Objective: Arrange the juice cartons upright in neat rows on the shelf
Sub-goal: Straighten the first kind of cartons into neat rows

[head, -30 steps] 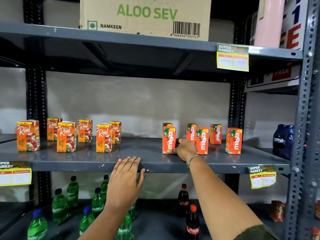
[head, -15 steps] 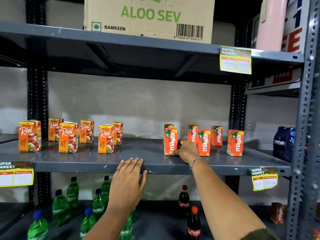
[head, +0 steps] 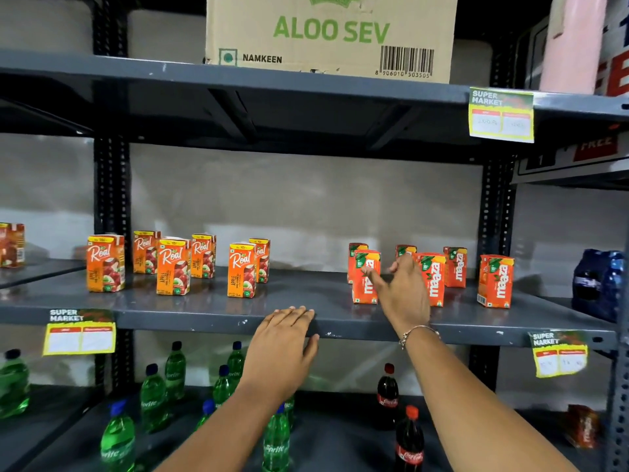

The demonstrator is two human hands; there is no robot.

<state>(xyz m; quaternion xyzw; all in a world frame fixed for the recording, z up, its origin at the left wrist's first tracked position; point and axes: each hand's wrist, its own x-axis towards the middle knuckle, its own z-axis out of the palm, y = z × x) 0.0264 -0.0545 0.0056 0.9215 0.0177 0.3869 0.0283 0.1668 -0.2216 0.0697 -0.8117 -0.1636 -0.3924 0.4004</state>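
moved: right hand [head: 400, 291] has lifted off the shelf since a sec ago; was low between two maaza cartons w/ fingers curled, now raised, fingers spread wide, holding nothing; left hand unchanged
right hand: wide, empty; thumb over the face of the near-left maaza carton [head: 365, 277], whether touching cannot tell; the next near maaza carton [head: 433, 279] just right of the hand
left hand [head: 284, 349]: flat, fingers together on the front edge of the shelf [head: 190, 313]; grips nothing
task things: maaza cartons on the right half, all upright; three near, three far, gaps uneven; far-right near carton [head: 495, 281] stands well apart; real apple cartons [head: 173, 266] on the left half, upright, staggered, not in straight rows
risk: my guess; spread fingers sweeping sideways could clip a light carton & tip it, knocking the far one behind [head: 405, 250]; a shove too near the edge may drop it onto the bottles below
around: aloo sev box [head: 332, 35] on the top shelf; sprite bottles [head: 153, 396] & cola bottles [head: 388, 396] on the lower shelf; dark blue pack [head: 597, 284] far right; price tags on shelf edges
in the way: nothing blocks the reach; shelf middle bare; far cartons partly hidden by near ones & the hand
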